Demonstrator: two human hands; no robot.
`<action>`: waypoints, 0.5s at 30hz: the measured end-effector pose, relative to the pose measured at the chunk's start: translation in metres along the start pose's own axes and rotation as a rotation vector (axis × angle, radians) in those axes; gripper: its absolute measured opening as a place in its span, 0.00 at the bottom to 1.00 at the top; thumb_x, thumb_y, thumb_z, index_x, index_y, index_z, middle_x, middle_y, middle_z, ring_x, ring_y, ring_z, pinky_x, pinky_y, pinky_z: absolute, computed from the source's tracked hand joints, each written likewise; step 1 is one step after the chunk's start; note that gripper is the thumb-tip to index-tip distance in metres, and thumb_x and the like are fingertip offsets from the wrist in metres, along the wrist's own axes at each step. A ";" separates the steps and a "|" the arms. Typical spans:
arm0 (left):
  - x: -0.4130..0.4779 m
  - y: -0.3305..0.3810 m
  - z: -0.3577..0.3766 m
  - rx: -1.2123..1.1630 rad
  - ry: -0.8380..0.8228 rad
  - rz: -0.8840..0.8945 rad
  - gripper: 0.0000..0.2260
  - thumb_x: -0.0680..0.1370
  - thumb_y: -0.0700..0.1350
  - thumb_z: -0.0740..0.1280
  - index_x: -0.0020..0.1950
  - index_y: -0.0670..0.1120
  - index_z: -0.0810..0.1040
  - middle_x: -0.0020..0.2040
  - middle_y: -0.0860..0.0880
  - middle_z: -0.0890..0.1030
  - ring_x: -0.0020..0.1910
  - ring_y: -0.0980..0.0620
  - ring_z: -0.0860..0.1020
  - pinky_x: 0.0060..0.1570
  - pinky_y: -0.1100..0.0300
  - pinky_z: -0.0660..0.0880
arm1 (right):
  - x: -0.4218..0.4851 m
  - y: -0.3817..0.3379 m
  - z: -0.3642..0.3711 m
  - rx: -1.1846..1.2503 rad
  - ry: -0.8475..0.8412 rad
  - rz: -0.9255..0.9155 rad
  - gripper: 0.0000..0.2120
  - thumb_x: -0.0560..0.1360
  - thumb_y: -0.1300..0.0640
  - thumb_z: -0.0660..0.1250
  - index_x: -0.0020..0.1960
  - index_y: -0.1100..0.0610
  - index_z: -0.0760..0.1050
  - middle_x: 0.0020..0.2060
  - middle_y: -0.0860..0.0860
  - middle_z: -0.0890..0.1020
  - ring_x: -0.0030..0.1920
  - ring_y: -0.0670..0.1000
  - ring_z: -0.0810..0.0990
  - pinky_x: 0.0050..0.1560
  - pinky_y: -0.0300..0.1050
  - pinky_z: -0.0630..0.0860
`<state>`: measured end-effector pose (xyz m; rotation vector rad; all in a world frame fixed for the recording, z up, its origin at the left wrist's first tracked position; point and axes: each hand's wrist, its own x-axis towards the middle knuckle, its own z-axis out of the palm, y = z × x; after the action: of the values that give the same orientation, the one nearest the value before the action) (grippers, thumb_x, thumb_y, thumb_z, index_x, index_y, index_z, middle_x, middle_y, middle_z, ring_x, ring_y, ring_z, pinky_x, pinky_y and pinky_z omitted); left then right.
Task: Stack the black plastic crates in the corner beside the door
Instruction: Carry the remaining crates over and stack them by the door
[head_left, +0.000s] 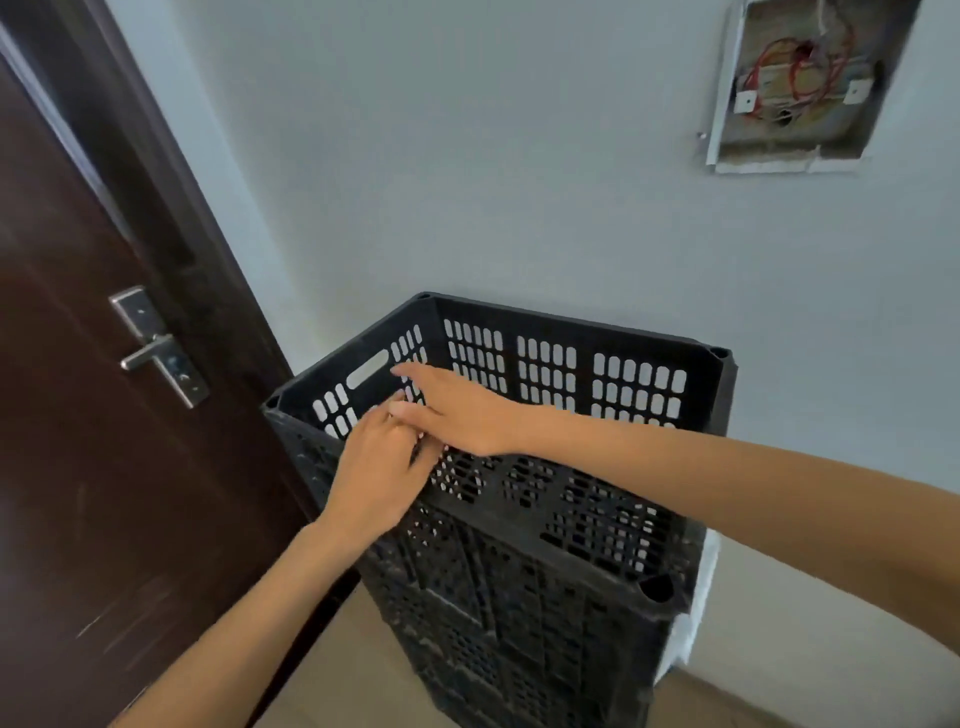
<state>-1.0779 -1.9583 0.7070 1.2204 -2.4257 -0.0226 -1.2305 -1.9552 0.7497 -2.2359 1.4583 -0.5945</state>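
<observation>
Crates of black slotted plastic stand stacked on the beige floor in the corner, just beside the dark brown wooden door on the left and against the pale grey wall behind. The top crate sits squarely on the ones below, its open mouth facing up and its long far side against the wall. Both bare arms reach in from below to its left end. The right grip stretches across the open top with its fingers straight; the forefinger tip lies at the inner face of the left end wall, just under the oval handle slot, and it holds nothing. The left grip lies on the near rim by the near-left corner, its back turned up and its fingers bent forward over the edge, touching the right grip; blur hides whether those fingers clasp the rim. A brushed metal lever handle on its plate sits on the door, level with the crate's top. High on the wall to the right, a rectangular recessed box stands uncovered, with red wires looped inside. Something white shows behind the stack's right side, mostly hidden.
</observation>
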 end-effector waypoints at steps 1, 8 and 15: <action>-0.003 -0.026 -0.004 0.031 0.021 -0.041 0.16 0.81 0.46 0.61 0.68 0.44 0.77 0.68 0.50 0.76 0.73 0.46 0.68 0.73 0.49 0.64 | 0.012 -0.009 0.012 -0.007 -0.033 -0.014 0.30 0.82 0.45 0.54 0.78 0.59 0.51 0.77 0.57 0.59 0.76 0.56 0.59 0.75 0.54 0.59; 0.022 -0.157 -0.030 -0.069 0.047 -0.236 0.22 0.84 0.44 0.57 0.78 0.41 0.61 0.78 0.44 0.62 0.80 0.45 0.53 0.77 0.48 0.55 | 0.101 -0.049 0.085 -0.309 -0.084 -0.122 0.42 0.79 0.35 0.48 0.78 0.61 0.36 0.78 0.62 0.44 0.78 0.61 0.43 0.77 0.58 0.49; 0.087 -0.200 -0.028 -0.181 -0.305 0.007 0.28 0.83 0.53 0.57 0.80 0.46 0.52 0.79 0.45 0.58 0.78 0.47 0.57 0.78 0.49 0.55 | 0.203 -0.012 0.085 -0.259 0.008 0.013 0.40 0.78 0.33 0.43 0.79 0.59 0.39 0.79 0.56 0.46 0.79 0.53 0.43 0.78 0.53 0.42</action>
<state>-0.9602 -2.1432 0.7240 1.1983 -2.6146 -0.4464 -1.1005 -2.1290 0.7125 -2.4168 1.6338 -0.4316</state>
